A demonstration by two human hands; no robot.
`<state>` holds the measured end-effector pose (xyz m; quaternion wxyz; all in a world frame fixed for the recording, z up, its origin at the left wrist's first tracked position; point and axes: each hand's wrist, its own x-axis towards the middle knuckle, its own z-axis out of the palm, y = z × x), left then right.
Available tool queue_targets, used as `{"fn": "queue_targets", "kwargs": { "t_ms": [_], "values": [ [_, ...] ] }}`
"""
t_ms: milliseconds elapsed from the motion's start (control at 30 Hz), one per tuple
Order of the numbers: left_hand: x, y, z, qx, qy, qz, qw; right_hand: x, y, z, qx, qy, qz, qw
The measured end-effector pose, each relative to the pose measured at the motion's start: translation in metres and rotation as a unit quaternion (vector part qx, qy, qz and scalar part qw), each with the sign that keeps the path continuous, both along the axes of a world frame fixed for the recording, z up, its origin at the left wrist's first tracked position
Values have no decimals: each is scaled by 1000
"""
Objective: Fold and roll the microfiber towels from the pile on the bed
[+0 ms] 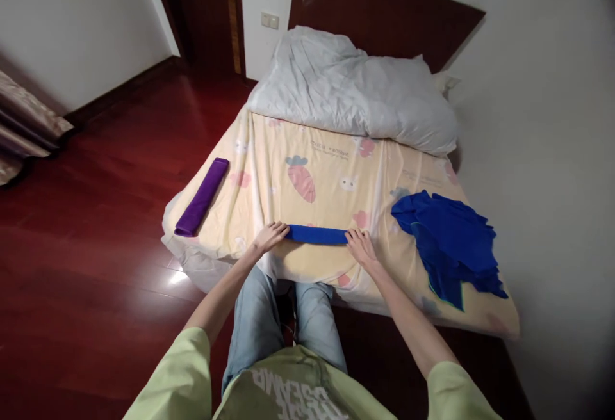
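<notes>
A blue cloth folded into a long narrow strip [317,235] stretches between my two hands, close above or on the front part of the bed. My left hand [271,236] is closed on its left end, and my right hand [361,246] grips the right end. To the left lies a purple cloth [202,197], folded into a similar strip, near the bed's left edge. A loose, crumpled heap of blue cloths [446,241] spreads over the right side of the bed.
The bed has a pale yellow sheet [331,180] printed with carrots and rabbits. A bunched grey-white quilt [355,90] lies by the dark wooden headboard [384,10]. Glossy red floor [106,215] runs along the left, with a curtain [29,122] beyond; a wall stands on the right.
</notes>
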<state>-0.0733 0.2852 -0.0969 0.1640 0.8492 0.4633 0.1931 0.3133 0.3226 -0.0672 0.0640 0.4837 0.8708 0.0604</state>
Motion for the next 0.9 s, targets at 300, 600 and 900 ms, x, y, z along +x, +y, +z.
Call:
{"fn": "queue_targets", "kwargs": {
  "t_ms": [300,600,900],
  "values": [
    [-113,-70,-4,160,87,80,980,-189,120,74,79,-51,164,982],
    [-230,-107,-30,181,111,188,959,-443,178,31,88,31,323,942],
    [-258,-90,-56,156,110,169,967,-503,205,-16,21,106,292,950]
  ]
}}
